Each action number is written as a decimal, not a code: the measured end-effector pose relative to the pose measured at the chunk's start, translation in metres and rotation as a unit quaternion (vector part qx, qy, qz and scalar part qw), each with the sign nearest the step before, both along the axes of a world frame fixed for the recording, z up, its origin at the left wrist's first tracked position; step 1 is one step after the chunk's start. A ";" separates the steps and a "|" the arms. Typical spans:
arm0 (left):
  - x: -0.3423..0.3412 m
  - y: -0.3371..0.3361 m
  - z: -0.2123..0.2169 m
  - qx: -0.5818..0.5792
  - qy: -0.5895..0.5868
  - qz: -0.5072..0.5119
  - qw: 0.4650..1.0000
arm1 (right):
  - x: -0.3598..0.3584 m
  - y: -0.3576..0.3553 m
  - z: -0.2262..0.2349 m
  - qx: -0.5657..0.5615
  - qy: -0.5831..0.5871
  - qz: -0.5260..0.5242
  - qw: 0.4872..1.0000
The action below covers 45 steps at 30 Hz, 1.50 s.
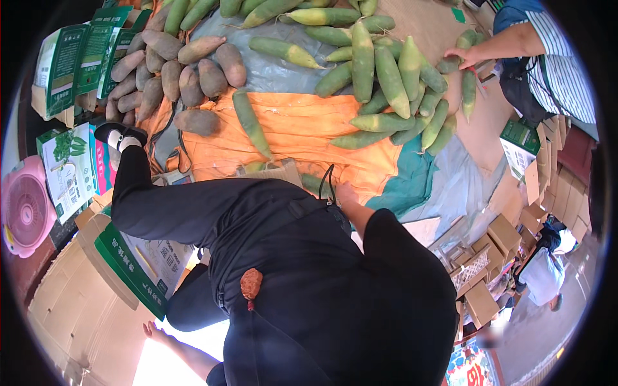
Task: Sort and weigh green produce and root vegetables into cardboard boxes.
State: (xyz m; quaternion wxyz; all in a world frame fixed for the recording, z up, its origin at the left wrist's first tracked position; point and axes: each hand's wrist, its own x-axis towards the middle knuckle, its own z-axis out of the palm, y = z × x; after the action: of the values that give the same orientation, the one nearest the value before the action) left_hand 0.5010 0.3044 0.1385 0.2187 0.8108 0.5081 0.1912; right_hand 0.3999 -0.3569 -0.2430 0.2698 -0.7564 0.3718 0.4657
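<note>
Black strap sits near your right hand at the orange cloth's near edge; whether the hand grips it, I cannot tell. Your left hand hangs open, empty, low left. Green gourds lie far, untouched.

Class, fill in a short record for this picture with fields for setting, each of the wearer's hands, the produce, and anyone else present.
Setting: produce laid out on an orange cloth and grey sheet
Right hand: at the cloth's near edge, beside a black strap; grip unclear
Left hand: low by flattened brown cardboard, fingers spread, holding nothing
Produce: long green-and-pale tapered vegetables; brown oval tubers
Other person: a hand from a striped sleeve touching the green vegetables
Nearby: pink fan, green-and-white printed cartons
</note>
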 end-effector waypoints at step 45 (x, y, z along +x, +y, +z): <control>-0.054 -0.022 0.006 -0.011 -0.056 -0.032 0.998 | -0.090 -0.355 -0.046 -0.103 -0.118 -0.734 0.661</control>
State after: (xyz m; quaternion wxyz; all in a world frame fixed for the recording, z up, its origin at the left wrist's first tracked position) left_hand 0.4466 0.2819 0.1443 0.2613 0.8124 0.4707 0.2238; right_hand 0.3099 -0.7121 -0.2893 0.4861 -0.3103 0.8168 -0.0175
